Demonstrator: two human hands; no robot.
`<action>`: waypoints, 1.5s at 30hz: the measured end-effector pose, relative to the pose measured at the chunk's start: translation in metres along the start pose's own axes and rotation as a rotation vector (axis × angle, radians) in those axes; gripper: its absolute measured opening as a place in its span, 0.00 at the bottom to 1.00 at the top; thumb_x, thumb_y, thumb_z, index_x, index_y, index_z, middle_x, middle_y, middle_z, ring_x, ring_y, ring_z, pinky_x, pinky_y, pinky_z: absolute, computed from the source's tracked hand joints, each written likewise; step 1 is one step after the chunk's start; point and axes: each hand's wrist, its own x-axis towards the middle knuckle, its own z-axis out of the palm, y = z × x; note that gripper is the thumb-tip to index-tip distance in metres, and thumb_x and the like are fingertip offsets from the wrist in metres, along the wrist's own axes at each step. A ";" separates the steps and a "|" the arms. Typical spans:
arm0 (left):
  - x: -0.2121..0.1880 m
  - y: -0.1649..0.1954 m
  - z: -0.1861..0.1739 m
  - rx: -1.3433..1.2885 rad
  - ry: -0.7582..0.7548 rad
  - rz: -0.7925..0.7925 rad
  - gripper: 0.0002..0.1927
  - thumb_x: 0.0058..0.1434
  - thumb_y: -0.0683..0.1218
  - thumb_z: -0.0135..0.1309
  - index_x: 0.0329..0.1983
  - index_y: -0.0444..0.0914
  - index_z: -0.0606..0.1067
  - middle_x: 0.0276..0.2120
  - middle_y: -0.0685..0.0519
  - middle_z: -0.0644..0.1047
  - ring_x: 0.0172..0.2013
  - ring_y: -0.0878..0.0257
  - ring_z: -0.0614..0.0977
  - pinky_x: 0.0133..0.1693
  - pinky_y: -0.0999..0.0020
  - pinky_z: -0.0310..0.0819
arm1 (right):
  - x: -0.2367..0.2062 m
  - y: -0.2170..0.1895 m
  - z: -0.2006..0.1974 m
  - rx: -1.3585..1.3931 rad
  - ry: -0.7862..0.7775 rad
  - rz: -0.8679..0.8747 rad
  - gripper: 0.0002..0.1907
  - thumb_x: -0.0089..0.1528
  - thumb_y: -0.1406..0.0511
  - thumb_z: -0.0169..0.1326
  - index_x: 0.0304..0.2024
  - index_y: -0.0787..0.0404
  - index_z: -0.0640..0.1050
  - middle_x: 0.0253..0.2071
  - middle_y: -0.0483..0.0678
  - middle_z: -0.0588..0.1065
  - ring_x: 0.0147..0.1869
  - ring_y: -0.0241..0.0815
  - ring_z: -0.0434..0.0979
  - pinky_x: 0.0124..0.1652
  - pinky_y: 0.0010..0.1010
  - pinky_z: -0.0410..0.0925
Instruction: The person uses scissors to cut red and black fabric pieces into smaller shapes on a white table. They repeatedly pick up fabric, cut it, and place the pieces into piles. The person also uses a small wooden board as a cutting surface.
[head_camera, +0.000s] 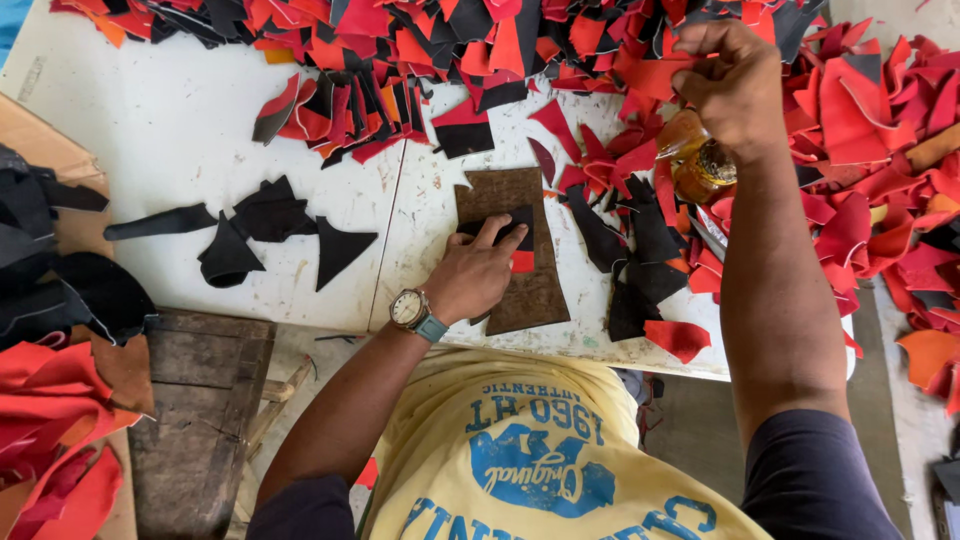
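White tabletop (200, 130) lies under heaps of red and black leather scraps (420, 50). I see my left hand (478, 275) pressing flat, fingers spread, pinning a black-and-red piece (520, 250) on the brown cutting board (515, 290) so it cannot slide. My right hand (735, 85) is closed in a fist above an amber bottle (700, 165); what it grips, I cannot tell.

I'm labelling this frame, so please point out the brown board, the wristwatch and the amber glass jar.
brown board (535, 295): head view, bare lower right part.
wristwatch (408, 308): head view, middle of the dial.
amber glass jar (700, 172): head view, glass body below the right hand.
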 end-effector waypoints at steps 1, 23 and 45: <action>-0.001 0.000 0.000 -0.021 0.007 -0.014 0.32 0.62 0.43 0.47 0.71 0.32 0.62 0.69 0.37 0.62 0.62 0.53 0.66 0.52 0.48 0.61 | 0.000 -0.001 -0.001 0.045 -0.014 -0.024 0.18 0.66 0.82 0.58 0.57 0.70 0.76 0.50 0.47 0.77 0.46 0.31 0.78 0.44 0.22 0.73; -0.003 -0.004 0.002 -0.044 0.019 -0.051 0.30 0.64 0.45 0.47 0.71 0.39 0.63 0.70 0.43 0.61 0.60 0.51 0.71 0.55 0.50 0.60 | -0.003 -0.014 0.020 -0.058 0.032 0.021 0.13 0.65 0.80 0.61 0.52 0.69 0.79 0.42 0.44 0.78 0.37 0.31 0.77 0.34 0.24 0.68; 0.000 0.005 0.016 0.101 -0.036 -0.117 0.33 0.63 0.42 0.44 0.74 0.37 0.61 0.72 0.38 0.58 0.45 0.57 0.78 0.59 0.46 0.61 | -0.004 -0.004 0.029 -0.563 -0.053 -0.296 0.22 0.53 0.78 0.53 0.49 0.65 0.85 0.33 0.57 0.79 0.45 0.56 0.73 0.47 0.39 0.70</action>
